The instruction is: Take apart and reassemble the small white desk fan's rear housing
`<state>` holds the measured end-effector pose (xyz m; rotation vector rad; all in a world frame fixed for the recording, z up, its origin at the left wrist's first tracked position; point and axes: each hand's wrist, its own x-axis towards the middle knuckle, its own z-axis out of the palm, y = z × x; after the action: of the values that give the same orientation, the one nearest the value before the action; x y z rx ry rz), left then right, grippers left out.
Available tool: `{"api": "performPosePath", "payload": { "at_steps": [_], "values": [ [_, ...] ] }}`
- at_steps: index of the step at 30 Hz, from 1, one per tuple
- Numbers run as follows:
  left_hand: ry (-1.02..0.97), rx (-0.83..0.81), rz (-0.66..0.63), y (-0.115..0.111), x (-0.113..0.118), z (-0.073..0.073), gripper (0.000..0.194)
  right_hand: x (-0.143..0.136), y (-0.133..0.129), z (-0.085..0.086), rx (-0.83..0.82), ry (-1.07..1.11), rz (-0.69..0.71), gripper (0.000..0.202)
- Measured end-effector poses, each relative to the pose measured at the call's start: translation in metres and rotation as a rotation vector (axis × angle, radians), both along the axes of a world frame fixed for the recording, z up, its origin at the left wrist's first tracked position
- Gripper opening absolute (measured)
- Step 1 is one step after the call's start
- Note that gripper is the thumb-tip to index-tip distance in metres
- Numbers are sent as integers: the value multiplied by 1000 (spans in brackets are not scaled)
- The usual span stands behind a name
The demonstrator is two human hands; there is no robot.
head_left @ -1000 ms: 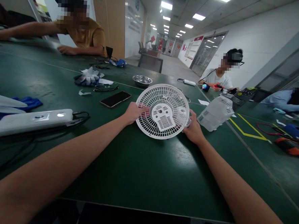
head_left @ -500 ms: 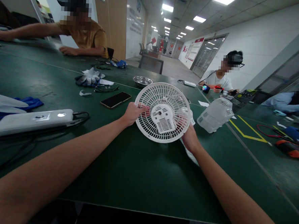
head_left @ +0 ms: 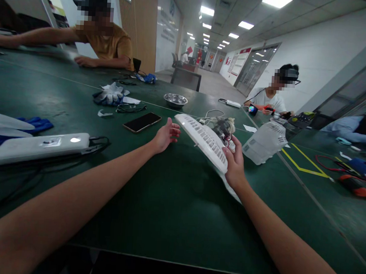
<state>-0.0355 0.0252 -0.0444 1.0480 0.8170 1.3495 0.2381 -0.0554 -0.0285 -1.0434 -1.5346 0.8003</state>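
Note:
My right hand (head_left: 235,163) grips the edge of a round white fan grille (head_left: 201,140), which is tilted steeply so that its rim side faces me. On the grille's far side a motor with wires (head_left: 225,127) shows, and a pale cord loops behind it. My left hand (head_left: 167,136) is off the grille, just left of its upper edge, with fingers apart and nothing in them. Below my right hand, a flat white piece (head_left: 232,189) lies on the table, partly hidden by the wrist.
A phone (head_left: 142,122) lies left of my left hand, with a metal bowl (head_left: 175,100) behind. A translucent plastic container (head_left: 265,143) stands to the right. Gloves (head_left: 109,94) and a white power pack (head_left: 41,148) are on the left. Two people sit across the green table (head_left: 165,218).
My left hand has let go of the grille and opened. The grille has turned from facing me to nearly edge-on, held by my right hand alone, exposing the motor behind it.

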Motion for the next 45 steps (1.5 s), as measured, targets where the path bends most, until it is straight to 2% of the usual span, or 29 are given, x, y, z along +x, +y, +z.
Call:
{"api": "performPosePath", "payload": {
  "at_steps": [4, 7, 12, 15, 17, 20, 23, 27, 29, 31, 33, 35, 36, 40, 42, 45],
  "values": [
    [-64, -141, -281, -5, -8, 9, 73, 9, -1, -1, 99, -148, -81, 78],
    [-55, -228, -375, -8, -11, 10, 63, 7, 1, -7, 157, -301, -66, 79],
    [-81, -338, -377, -1, -12, 3, 26, 7, 3, -6, 180, -478, -39, 81],
    [-79, -375, -357, 1, -12, 2, 17, 17, 7, 1, 248, -478, -41, 66],
    [-81, -379, -348, 1, -12, 3, 16, 30, 15, 5, 321, -481, -159, 61],
    [-79, -388, -313, 0, -10, 4, 15, 54, 31, 3, 376, -602, -389, 75],
    [-71, -391, -264, 0, -8, 3, 13, 74, 47, -5, 254, -659, -412, 90],
    [-70, -347, -244, 3, -7, 0, 14, 82, 57, -13, 37, -540, -391, 97],
    [-58, -329, -227, 3, -6, 0, 13, 77, 57, -12, -45, -334, -442, 91],
    [-37, -314, -199, 3, -4, -1, 13, 67, 55, -8, -143, -27, -390, 76],
    [-7, -282, -167, 2, -1, -2, 12, 52, 50, -3, -203, 226, -238, 63],
    [37, -225, -116, 1, 2, -3, 9, 35, 42, 2, -163, 319, -128, 57],
    [70, -186, -85, 1, 2, -3, 8, 27, 37, 3, -108, 313, -120, 57],
    [324, 108, 39, -4, -1, 3, 29, 4, 16, 9, 69, 78, -82, 76],
    [479, 310, 73, -8, -4, 9, 26, -1, 8, 13, 102, -56, -18, 86],
    [599, 476, 8, -16, -5, 19, 28, -1, 0, 19, 159, -223, 20, 87]
  ]
}}
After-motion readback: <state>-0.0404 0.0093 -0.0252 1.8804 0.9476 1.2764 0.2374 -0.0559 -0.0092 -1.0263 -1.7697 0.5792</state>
